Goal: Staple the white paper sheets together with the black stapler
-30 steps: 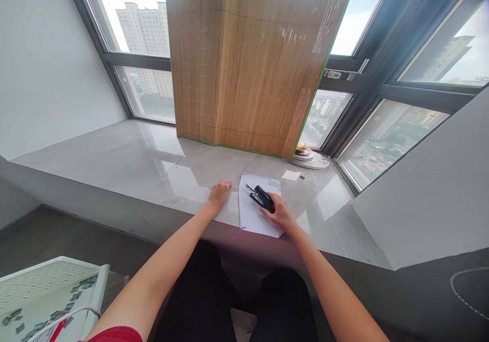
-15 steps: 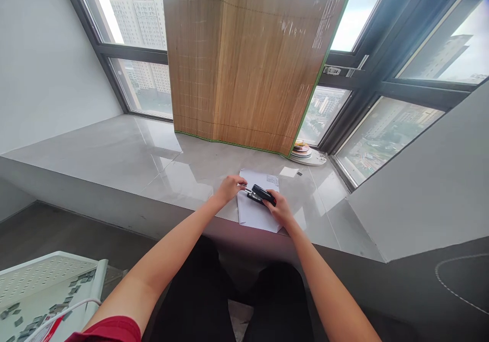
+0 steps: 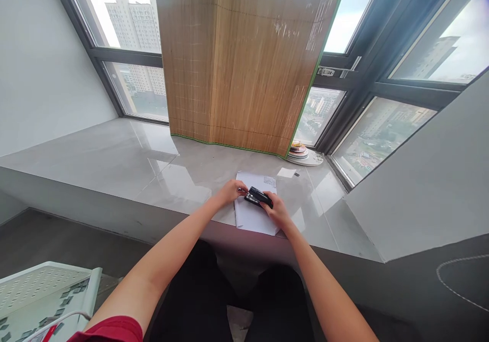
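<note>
A black stapler (image 3: pixel 259 197) lies over a white sheet of paper (image 3: pixel 253 218) near the front edge of the grey stone sill (image 3: pixel 126 153). My right hand (image 3: pixel 278 212) grips the stapler's rear end. My left hand (image 3: pixel 230 191) has its fingers pinched at the stapler's front tip. The paper carries a small printed patch at its far right corner.
A bamboo screen (image 3: pixel 240 62) stands on the sill against the windows. Stacked plates (image 3: pixel 301 153) sit by its right foot, and a small paper slip (image 3: pixel 286 172) lies beyond the sheet. A white perforated tray (image 3: pixel 42 293) with several small grey pieces is at lower left.
My left hand came off the bare sill and moved right onto the stapler's front tip. My right hand stayed on the stapler, whose open jaws have come together.
</note>
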Tool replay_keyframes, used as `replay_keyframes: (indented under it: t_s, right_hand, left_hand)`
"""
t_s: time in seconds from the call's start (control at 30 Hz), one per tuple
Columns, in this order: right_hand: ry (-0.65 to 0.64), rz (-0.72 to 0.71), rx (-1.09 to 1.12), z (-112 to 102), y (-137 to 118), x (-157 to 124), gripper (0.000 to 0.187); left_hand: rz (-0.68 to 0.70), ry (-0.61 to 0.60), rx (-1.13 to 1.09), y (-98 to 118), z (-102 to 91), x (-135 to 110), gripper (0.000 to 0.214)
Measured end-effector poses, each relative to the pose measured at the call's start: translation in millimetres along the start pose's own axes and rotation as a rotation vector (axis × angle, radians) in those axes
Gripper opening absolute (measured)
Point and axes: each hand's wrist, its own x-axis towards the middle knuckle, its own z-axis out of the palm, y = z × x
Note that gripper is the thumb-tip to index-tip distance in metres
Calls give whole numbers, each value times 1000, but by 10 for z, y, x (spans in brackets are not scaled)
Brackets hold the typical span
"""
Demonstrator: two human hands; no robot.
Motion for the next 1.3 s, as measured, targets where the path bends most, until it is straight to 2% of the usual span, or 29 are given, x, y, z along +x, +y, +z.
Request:
replay_keyframes:
  t_s: [0.3,0.4,0.5,0.6,0.7,0.83,0.93,1.0,1.1,1.2,1.3]
  right_hand:
    - [-2,1,8,-3,-2,2,40]
    - [-8,-2,2,-11,-8,-2,38]
    - [-8,-5,9,-8,-4,2,37]
    - [-10,-7,17,3,8,9,36]
    - [-16,-15,23,7,11,14,38]
    - [-22,-36,22,-2,-6,19,38]
    - [-30,-33,21,-10,-25,26,36]
    - [-28,-26,19,-13,-37,27,36]
    - [-24,-11,38,-19,-54,17,38]
    - [-15,14,90,-31,-72,4,41]
    - [-2,25,129,-43,-85,-1,40]
  left_hand:
    - [-28,-27,4,-19,-63,12,16]
    - [-51,-7,14,-19,-133,-87,18]
    - [-149,83,39,9,-169,-257,31]
    - [-231,132,-1,91,-99,-374,62]
    - [-225,107,-97,218,78,-356,86]
    - [-220,106,-271,352,275,-247,91]
    - [-252,73,-298,337,227,-226,86]
    - [-257,73,-190,261,99,-256,73]
    - [-291,133,197,83,-148,-357,54]
    - [-494,146,571,-101,-337,-488,56]
    - [-650,94,674,-210,-394,-577,64]
